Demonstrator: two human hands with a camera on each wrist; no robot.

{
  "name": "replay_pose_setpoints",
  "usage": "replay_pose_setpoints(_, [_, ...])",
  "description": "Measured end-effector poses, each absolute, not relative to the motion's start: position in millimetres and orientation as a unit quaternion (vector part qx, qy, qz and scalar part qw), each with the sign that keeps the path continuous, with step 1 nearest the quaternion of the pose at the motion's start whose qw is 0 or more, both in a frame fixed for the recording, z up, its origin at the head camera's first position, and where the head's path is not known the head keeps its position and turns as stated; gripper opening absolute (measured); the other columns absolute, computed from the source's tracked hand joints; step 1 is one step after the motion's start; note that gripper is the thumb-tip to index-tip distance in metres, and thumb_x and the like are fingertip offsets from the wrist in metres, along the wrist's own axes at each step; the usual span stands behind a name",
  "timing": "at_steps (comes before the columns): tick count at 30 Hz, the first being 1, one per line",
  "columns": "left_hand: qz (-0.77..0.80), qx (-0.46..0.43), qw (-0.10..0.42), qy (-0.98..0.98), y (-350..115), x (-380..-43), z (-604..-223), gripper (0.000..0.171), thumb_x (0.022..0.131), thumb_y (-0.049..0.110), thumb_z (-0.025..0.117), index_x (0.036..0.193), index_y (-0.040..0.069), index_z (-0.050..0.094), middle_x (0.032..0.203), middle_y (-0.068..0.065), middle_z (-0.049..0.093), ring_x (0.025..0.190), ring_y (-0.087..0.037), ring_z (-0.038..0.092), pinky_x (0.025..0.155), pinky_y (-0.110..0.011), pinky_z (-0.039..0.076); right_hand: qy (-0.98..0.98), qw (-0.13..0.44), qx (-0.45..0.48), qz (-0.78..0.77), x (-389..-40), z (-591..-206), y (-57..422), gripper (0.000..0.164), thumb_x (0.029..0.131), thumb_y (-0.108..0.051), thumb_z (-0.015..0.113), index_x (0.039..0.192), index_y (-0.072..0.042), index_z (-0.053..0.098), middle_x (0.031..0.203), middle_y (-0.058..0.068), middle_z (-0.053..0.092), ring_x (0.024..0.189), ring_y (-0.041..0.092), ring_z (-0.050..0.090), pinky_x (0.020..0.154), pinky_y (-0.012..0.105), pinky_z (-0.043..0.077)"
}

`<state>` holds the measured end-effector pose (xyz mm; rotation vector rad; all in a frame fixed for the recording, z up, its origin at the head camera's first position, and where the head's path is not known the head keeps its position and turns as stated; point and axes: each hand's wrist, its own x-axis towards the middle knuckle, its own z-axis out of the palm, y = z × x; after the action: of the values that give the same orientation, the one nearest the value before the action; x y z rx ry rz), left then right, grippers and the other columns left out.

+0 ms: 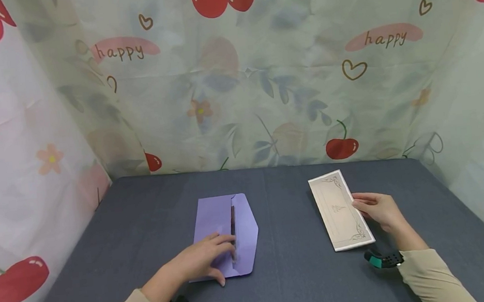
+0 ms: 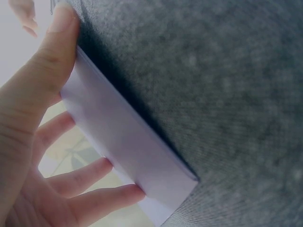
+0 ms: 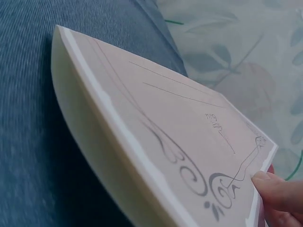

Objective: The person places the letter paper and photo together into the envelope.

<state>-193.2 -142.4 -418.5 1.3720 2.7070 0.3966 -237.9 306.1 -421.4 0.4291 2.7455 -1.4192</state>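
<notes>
A purple envelope (image 1: 213, 212) lies on the dark table with its pointed flap (image 1: 247, 238) opened to the right and a dark slit along its mouth. My left hand (image 1: 208, 256) rests on it, fingers spread over the front near the slit and thumb at the near edge. In the left wrist view, the fingertips (image 2: 105, 164) touch the envelope's surface (image 2: 123, 137). At the right, my right hand (image 1: 376, 210) pinches a cream folded card (image 1: 340, 214) by its right edge. Scrollwork decorates the card's corners; its near edge gapes slightly in the right wrist view.
Dark grey cloth covers the table (image 1: 281, 288). Patterned curtains (image 1: 254, 96) with cherries and "happy" lettering hang behind it and along both sides. A black and teal band (image 1: 383, 259) sits at my right wrist.
</notes>
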Motion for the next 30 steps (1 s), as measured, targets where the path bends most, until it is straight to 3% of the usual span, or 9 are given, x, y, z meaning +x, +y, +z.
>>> replay_pose_setpoints(6, [0.131,0.450,0.039,0.883,-142.7,-193.4,-419.1,0.052,0.063,0.038,0.079,0.106,0.016,0.057,0.135,-0.010,0.051,0.120,-0.034,0.051,0.099,-0.047,0.044,0.873,0.004,0.134,-0.469,-238.6,-419.1,296.2,0.048,0.088,-0.021,0.062,0.128,0.004,0.052,0.117,0.023,0.062,0.078,0.000,0.059,0.067,0.020,0.054])
replay_pose_setpoints(13, [0.129,0.447,0.040,0.884,-142.6,-192.9,-419.1,0.053,0.063,0.038,0.079,0.106,0.016,0.057,0.135,-0.011,0.051,0.122,-0.036,0.050,0.102,-0.049,0.042,0.863,-0.003,0.129,-0.488,-256.5,-444.6,305.8,0.047,0.085,-0.025,0.068,0.125,-0.003,0.057,0.108,0.013,0.067,0.077,0.001,0.061,0.060,0.016,0.052])
replay_pose_setpoints(19, [0.129,0.449,0.040,0.883,-142.8,-193.3,-419.7,0.053,0.063,0.038,0.079,0.106,0.016,0.057,0.136,-0.011,0.051,0.123,-0.035,0.049,0.103,-0.050,0.041,0.873,-0.005,0.116,-0.473,-271.1,-469.3,314.9,0.047,0.086,-0.031,0.065,0.127,-0.008,0.057,0.118,0.018,0.063,0.082,0.004,0.062,0.071,0.023,0.057])
replay_pose_setpoints(30, [0.133,0.451,0.041,0.882,-142.9,-194.3,-420.4,0.053,0.063,0.037,0.078,0.106,0.015,0.057,0.136,-0.011,0.051,0.124,-0.035,0.048,0.105,-0.052,0.038,0.876,-0.011,0.112,-0.469,-275.0,-474.9,309.1,0.049,0.087,-0.034,0.064,0.129,-0.011,0.055,0.121,0.017,0.062,0.089,0.010,0.063,0.074,0.024,0.057])
